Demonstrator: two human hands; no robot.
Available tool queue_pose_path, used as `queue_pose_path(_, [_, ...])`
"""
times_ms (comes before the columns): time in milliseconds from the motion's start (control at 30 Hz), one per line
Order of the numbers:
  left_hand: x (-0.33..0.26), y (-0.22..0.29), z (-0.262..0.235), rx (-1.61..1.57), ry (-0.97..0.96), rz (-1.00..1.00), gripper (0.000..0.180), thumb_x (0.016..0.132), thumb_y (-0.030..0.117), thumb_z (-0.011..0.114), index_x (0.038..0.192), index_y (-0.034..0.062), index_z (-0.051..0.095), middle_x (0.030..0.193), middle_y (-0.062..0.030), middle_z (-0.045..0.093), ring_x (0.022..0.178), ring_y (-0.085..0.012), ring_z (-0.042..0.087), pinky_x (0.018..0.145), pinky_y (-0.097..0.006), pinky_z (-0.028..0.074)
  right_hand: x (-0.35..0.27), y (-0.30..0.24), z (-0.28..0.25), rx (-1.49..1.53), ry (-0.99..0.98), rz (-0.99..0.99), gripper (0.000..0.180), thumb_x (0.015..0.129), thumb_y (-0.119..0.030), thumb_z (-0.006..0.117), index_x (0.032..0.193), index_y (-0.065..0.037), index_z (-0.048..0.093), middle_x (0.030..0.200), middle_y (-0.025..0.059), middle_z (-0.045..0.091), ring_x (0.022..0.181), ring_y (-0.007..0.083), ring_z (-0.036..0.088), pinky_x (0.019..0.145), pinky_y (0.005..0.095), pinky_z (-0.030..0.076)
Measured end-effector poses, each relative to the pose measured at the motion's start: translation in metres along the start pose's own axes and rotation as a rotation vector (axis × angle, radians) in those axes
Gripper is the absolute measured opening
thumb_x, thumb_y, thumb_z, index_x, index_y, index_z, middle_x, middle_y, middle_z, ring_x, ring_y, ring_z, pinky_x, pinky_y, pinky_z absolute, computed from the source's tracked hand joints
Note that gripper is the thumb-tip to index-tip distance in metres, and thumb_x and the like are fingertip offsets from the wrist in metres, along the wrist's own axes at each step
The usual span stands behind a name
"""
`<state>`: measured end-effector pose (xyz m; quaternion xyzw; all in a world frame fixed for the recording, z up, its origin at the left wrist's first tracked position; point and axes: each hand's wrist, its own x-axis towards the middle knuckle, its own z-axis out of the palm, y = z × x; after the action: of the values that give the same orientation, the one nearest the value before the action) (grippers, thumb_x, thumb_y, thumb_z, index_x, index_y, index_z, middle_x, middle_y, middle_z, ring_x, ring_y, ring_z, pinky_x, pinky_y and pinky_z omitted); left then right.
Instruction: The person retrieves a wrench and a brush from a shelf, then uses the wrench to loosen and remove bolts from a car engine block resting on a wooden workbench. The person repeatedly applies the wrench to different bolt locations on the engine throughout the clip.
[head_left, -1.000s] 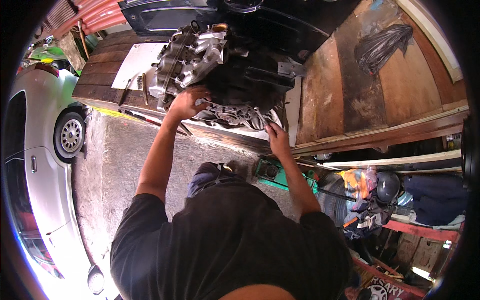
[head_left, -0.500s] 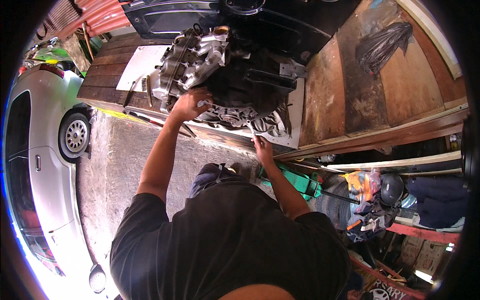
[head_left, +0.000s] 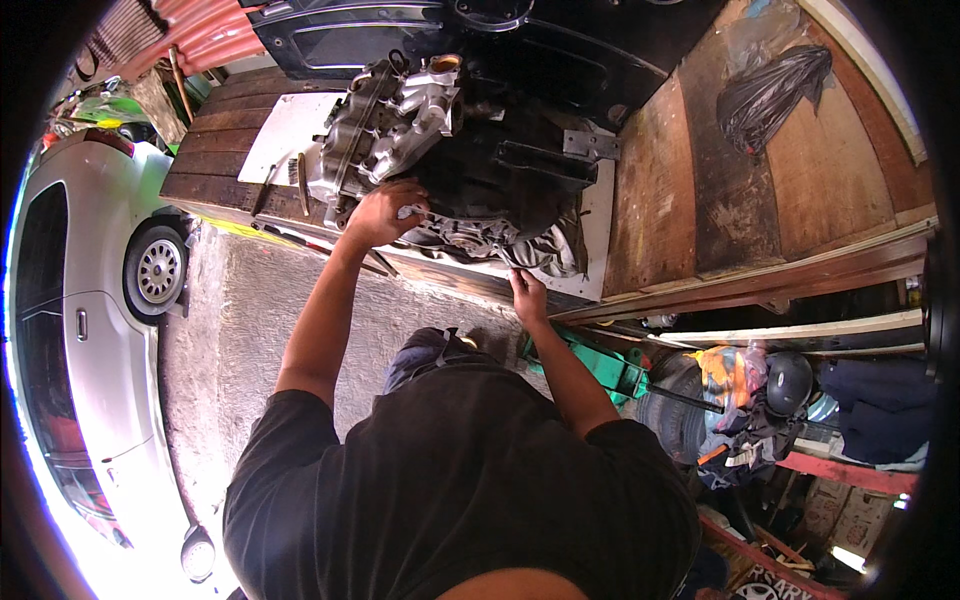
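Note:
An engine (head_left: 372,130) with a grey metal head and dark block lies on a wooden bench, over a crumpled grey cloth (head_left: 556,250). My left hand (head_left: 385,214) is at the engine's near left side, its fingers curled. A small pale thing shows at those fingers, too small to name. At the front of the engine my right hand (head_left: 528,296) is closed round a wrench (head_left: 506,256). The wrench's far end reaches the round metal parts (head_left: 466,240) on the engine's near face. Whether it sits on a bolt cannot be made out.
On the bench's left lie a brush (head_left: 293,172), a dark slim tool (head_left: 265,188) and a white board (head_left: 280,130). A silver car (head_left: 98,330) stands left. A green jack (head_left: 600,365) and a tyre (head_left: 672,410) are at right. A black plastic bag (head_left: 770,100) lies by the wooden panel.
The wrench in my right hand has turned a little and shows less plainly. My left hand stays at the engine's side. The whole view has shifted slightly.

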<state>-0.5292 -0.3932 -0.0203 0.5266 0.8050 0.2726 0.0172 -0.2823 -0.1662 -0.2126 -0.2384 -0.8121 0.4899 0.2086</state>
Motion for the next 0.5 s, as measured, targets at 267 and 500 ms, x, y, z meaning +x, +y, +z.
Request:
queue_pose_path(267, [-0.001, -0.004, 0.003, -0.01, 0.009, 0.011, 0.025, 0.08, 0.024, 0.069, 0.101, 0.0089, 0.071, 0.12, -0.0107, 0.065, 0.125, -0.0308, 0.052, 0.103, -0.041, 0.043, 0.019, -0.025, -0.036, -0.498, 0.076, -0.228, 0.026, 0.09, -0.035, 0.062, 0.091, -0.01, 0.069, 0.077, 0.0168, 0.066, 0.07, 0.0372, 0.064, 0.062, 0.0459, 0.05])
queue_pose_path(500, [0.001, -0.004, 0.003, -0.019, 0.015, 0.008, 0.026, 0.08, 0.024, 0.069, 0.101, 0.0087, 0.071, 0.12, -0.0108, 0.065, 0.122, -0.03, 0.054, 0.102, -0.041, 0.044, 0.053, -0.136, -0.097, -0.886, -0.304, -0.225, 0.028, 0.09, -0.037, 0.062, 0.086, -0.01, 0.07, 0.074, 0.016, 0.066, 0.071, 0.0361, 0.066, 0.062, 0.0463, 0.051])
